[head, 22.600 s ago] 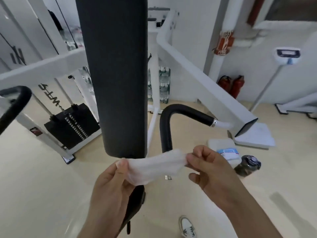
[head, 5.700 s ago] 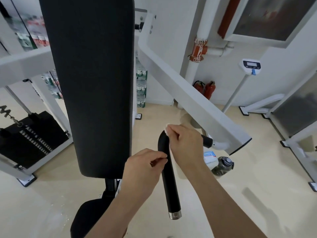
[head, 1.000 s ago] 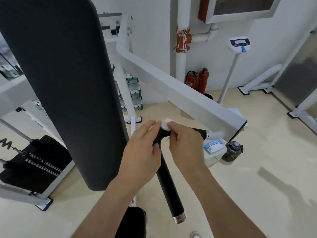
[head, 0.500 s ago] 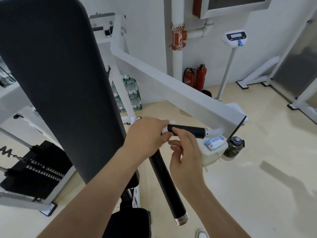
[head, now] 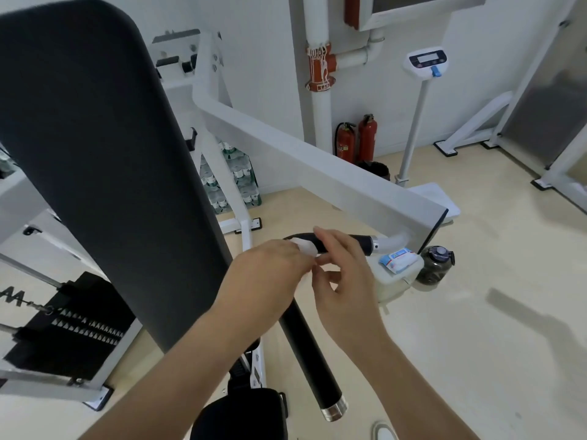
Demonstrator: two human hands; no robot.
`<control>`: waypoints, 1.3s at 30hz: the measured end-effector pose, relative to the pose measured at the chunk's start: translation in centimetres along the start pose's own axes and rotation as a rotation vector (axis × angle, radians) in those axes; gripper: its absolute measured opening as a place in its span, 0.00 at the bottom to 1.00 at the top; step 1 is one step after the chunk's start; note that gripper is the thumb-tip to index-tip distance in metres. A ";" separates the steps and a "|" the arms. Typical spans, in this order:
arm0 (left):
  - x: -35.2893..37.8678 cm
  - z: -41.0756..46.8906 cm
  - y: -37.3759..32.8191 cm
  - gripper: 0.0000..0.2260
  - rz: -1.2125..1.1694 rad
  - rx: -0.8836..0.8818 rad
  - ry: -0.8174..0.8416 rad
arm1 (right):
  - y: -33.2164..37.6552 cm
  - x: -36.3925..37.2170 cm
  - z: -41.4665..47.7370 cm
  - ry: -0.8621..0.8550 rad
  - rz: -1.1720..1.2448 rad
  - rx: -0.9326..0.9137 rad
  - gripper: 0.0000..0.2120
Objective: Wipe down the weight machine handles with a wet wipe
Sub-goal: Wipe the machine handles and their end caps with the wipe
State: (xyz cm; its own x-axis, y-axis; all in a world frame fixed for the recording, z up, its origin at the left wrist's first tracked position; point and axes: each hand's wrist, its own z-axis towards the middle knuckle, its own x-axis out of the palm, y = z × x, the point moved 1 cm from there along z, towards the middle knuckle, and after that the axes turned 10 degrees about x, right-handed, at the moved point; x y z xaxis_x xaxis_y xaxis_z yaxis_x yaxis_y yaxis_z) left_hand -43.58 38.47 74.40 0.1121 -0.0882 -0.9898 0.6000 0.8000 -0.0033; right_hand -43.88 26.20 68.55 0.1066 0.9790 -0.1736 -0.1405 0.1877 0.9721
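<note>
The black L-shaped handle [head: 313,357] of the white weight machine runs from a chrome end cap low in the view up to a bend, then right to the machine's arm [head: 317,173]. My left hand [head: 270,274] holds the white wet wipe [head: 306,246] against the bend. My right hand [head: 341,277] is just right of it with relaxed, spread fingers. Its index finger lies across the handle's horizontal part and its thumb is near the wipe's edge. My hands hide most of the wipe.
The tall black back pad [head: 95,154] fills the left, with the seat [head: 247,414] below. A wipe pack [head: 398,258] on a white container and a dark bottle [head: 435,262] sit on the floor under the arm. The weight stack [head: 63,328] is lower left, fire extinguishers [head: 355,141] by the wall.
The wipe passed from my right hand to my left at the bend. My right hand let go and now hovers beside it with its fingers loosened.
</note>
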 end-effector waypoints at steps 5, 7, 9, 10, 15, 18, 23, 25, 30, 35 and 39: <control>-2.5 1.0 1.3 0.04 -0.484 -0.276 -0.146 | 0.5 -0.7 0.4 0.072 0.157 0.161 0.14; -1.9 1.8 1.7 0.06 -0.503 -0.344 -0.179 | 0.2 -0.2 0.4 0.011 0.140 0.214 0.14; -1.2 2.7 1.9 0.07 -0.443 -0.344 -0.187 | 0.1 0.5 0.2 -0.003 0.092 0.206 0.14; -0.9 3.0 1.9 0.06 -0.401 -0.324 -0.184 | 0.1 0.8 0.0 -0.003 0.062 0.192 0.14; 0.0 3.0 2.3 0.06 -0.135 -0.053 -0.263 | 0.0 0.8 -0.1 -0.030 -0.053 0.136 0.09; 0.5 2.1 2.3 0.07 -0.117 -0.113 -0.250 | 0.1 1.0 0.5 -0.058 -0.098 0.098 0.06; 0.2 1.1 1.5 0.13 -0.257 -0.320 -0.241 | 0.5 2.3 1.2 -0.141 -0.232 -0.120 0.16; 0.2 0.5 1.3 0.10 -0.355 -0.383 -0.269 | 0.7 2.8 1.3 -0.125 -0.330 -0.203 0.18; 0.7 0.3 0.3 0.09 -0.291 -0.436 -0.255 | 0.5 1.7 2.9 -0.252 -0.520 -0.300 0.14; 0.7 0.3 0.4 0.12 -0.243 -0.448 -0.234 | 0.8 2.0 2.7 -0.327 -0.624 -0.329 0.11; 0.0 0.6 0.8 0.09 -0.197 -0.422 -0.209 | 0.7 2.0 2.9 -0.283 -0.697 -0.436 0.10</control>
State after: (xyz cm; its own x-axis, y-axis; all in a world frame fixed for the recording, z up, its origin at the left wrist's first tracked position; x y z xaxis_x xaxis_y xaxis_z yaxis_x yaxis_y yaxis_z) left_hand -42.61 38.72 74.51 0.2112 -0.3440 -0.9149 0.2587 0.9223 -0.2870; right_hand -40.96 28.02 69.32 0.5414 0.5838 -0.6051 -0.3102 0.8076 0.5015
